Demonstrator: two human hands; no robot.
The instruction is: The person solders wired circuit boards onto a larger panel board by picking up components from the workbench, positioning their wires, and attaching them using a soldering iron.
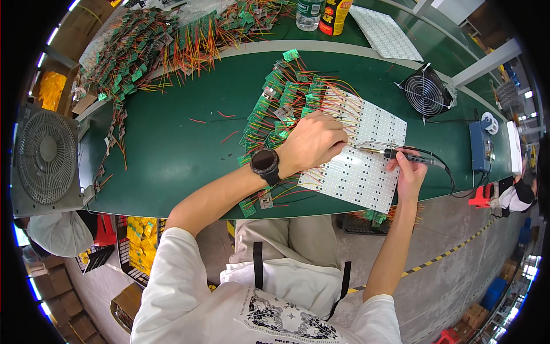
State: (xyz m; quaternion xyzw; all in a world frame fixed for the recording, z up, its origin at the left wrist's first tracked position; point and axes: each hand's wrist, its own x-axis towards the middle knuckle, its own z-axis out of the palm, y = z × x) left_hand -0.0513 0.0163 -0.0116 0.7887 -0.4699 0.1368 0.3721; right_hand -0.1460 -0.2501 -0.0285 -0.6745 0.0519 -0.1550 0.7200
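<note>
While the right hand [409, 174] is closed around the dark grip of a soldering iron [413, 157], seen in the head view, the left hand [315, 139] lies knuckles-up over the left part of a white dotted panel [366, 180], its fingers curled close together. The relation that matters is the one between tip and fingertips: the iron's long axis runs nearly left to right across the panel, its tip pointing left and ending just beside the left fingertips, with the right hand well back at the panel's right edge. The panel lies slightly askew on the green bench [172, 183], in front of the person. Green circuit boards [263, 112] are heaped along its left side, nearer to the left hand than the right, and their red and yellow wires [338, 103] reach over its far-left edge.

The left fingertips are tucked down out of sight, so I cannot tell whether they pinch a wire or only press on the panel. The left hand and the forearm with its watch [264, 164] cover some boards; the iron's exact contact point is too small to make out.
</note>
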